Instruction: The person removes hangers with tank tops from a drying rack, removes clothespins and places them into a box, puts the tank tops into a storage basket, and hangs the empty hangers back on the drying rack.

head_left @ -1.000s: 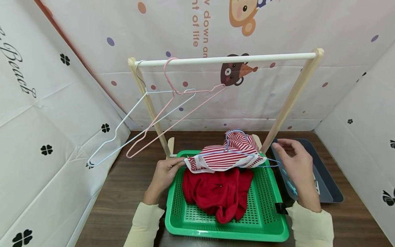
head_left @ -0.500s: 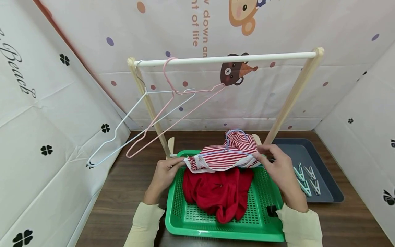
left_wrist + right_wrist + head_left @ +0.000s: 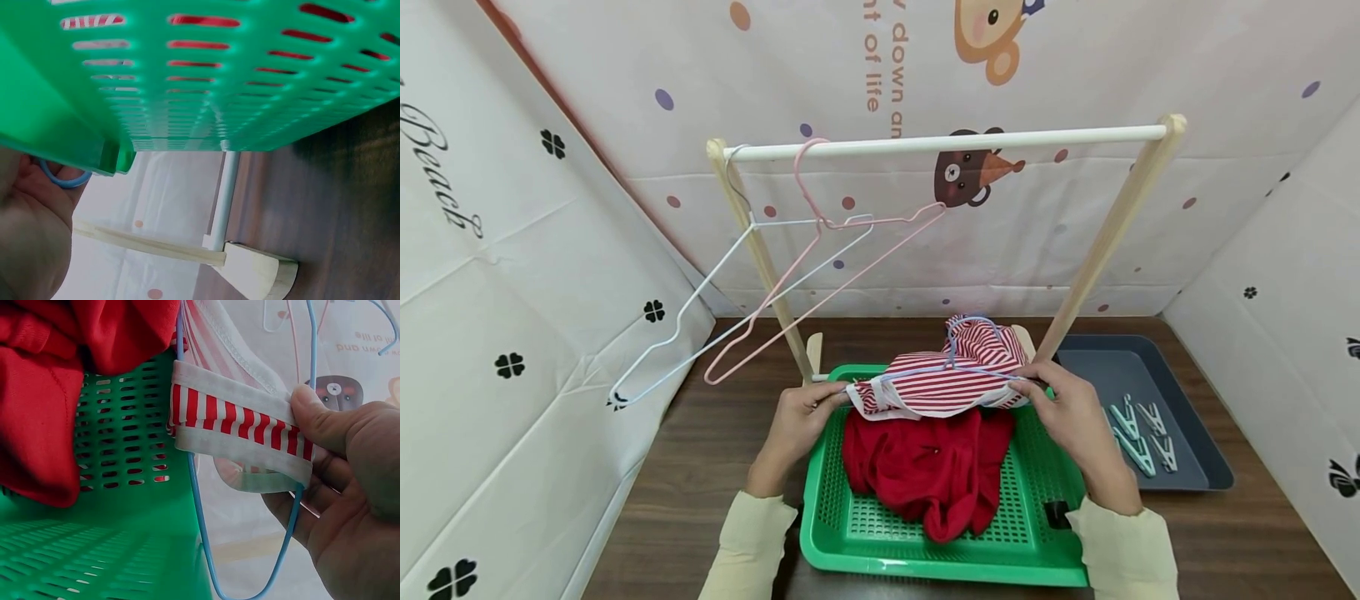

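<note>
A red-and-white striped garment (image 3: 917,383) with white trim lies over the back of a green basket (image 3: 940,568), with a blue hanger (image 3: 951,363) threaded through it. My left hand (image 3: 801,421) grips the left end of hanger and garment; in the left wrist view, the blue loop (image 3: 74,182) emerges between the fingers, partly behind the basket. On the other side, my right hand (image 3: 1067,417) pinches the garment's edge. The right wrist view shows the thumb on the striped band (image 3: 240,419), while the hanger's rounded end (image 3: 250,594) sticks out past it.
A red garment (image 3: 925,475) lies bunched in the basket. Behind stands a rack with a white rail (image 3: 1000,140), carrying a white hanger (image 3: 685,304) and a pink hanger (image 3: 790,271) on its left. A grey tray (image 3: 1187,400) at right holds several clothespins (image 3: 1135,454).
My right hand has come left from beside the tray and taken hold of the garment's right edge, uncovering the clothespins. The left hand keeps its grip in the same spot.
</note>
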Demonstrator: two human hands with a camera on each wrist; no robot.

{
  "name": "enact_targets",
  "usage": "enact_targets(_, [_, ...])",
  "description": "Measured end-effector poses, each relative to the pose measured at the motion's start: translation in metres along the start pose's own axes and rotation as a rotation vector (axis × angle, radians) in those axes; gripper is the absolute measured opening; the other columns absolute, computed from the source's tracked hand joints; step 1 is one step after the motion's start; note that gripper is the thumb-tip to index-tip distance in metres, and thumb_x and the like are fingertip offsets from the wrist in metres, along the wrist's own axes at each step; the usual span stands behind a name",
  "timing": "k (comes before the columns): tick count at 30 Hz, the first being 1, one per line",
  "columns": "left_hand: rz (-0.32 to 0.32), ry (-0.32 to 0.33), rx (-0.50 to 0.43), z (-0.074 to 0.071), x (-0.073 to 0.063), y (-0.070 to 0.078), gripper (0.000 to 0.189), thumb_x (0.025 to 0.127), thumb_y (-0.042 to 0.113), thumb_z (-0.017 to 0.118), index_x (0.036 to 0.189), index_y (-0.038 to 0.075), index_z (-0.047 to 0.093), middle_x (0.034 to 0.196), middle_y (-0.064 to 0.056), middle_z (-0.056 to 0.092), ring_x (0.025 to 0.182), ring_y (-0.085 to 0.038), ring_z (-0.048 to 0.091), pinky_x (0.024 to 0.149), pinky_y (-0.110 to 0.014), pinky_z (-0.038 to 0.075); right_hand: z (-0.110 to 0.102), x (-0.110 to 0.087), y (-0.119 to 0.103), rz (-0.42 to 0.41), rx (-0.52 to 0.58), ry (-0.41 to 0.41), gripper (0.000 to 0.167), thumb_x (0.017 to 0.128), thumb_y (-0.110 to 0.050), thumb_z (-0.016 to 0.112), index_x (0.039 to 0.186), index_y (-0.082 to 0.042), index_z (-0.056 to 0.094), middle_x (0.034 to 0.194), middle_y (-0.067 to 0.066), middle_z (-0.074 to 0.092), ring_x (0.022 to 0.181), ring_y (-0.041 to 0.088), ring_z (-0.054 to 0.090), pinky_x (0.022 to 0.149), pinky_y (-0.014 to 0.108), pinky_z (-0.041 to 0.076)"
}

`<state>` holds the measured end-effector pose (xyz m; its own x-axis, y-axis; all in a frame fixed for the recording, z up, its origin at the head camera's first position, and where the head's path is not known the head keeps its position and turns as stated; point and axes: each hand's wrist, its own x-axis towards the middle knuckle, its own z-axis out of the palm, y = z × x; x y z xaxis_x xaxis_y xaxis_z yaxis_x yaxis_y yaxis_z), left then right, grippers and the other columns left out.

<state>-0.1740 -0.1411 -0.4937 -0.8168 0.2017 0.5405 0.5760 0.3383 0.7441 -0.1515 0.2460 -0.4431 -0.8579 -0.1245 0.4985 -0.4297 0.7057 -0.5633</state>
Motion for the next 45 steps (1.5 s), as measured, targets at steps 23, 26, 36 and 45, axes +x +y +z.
enact_targets(23, [0.102, -0.043, -0.058, -0.008, 0.009, 0.012, 0.028, 0.088, -0.006, 0.083, 0.113, 0.004, 0.083, 0.107, -0.007, 0.080, 0.094, -0.020, 0.075, 0.072, -0.020, 0.052, 0.005, 0.000, 0.000, -0.055, 0.028, 0.029, 0.016, 0.089, 0.004, 0.082, 0.098, -0.008, 0.077, 0.094, 0.001, 0.074, 0.081, 0.015, 0.064, 0.073, 0.026, 0.049])
enact_targets(26, [0.117, -0.031, -0.067, -0.006, 0.009, 0.011, 0.026, 0.088, -0.009, 0.081, 0.112, 0.002, 0.083, 0.106, -0.009, 0.080, 0.092, -0.021, 0.075, 0.070, -0.017, 0.048, 0.005, -0.001, 0.000, -0.057, 0.031, 0.032, 0.016, 0.089, 0.005, 0.082, 0.098, -0.008, 0.077, 0.094, 0.000, 0.074, 0.081, 0.014, 0.064, 0.072, 0.029, 0.049])
enact_targets(36, [0.119, 0.000, -0.114, -0.009, 0.008, 0.012, 0.023, 0.089, -0.014, 0.078, 0.109, -0.003, 0.082, 0.104, -0.015, 0.080, 0.095, -0.026, 0.077, 0.084, -0.020, 0.057, 0.004, -0.002, 0.006, -0.102, 0.034, 0.131, 0.017, 0.086, 0.010, 0.083, 0.098, -0.002, 0.078, 0.093, 0.007, 0.073, 0.077, 0.015, 0.061, 0.068, 0.019, 0.043])
enact_targets(45, [0.115, 0.076, -0.032, -0.020, 0.006, 0.008, 0.022, 0.086, -0.014, 0.080, 0.105, -0.003, 0.082, 0.102, -0.016, 0.080, 0.092, -0.022, 0.078, 0.079, -0.015, 0.055, -0.004, -0.004, 0.011, -0.024, 0.065, 0.177, 0.018, 0.088, 0.012, 0.080, 0.101, -0.001, 0.078, 0.097, 0.009, 0.073, 0.082, -0.001, 0.059, 0.069, 0.012, 0.043])
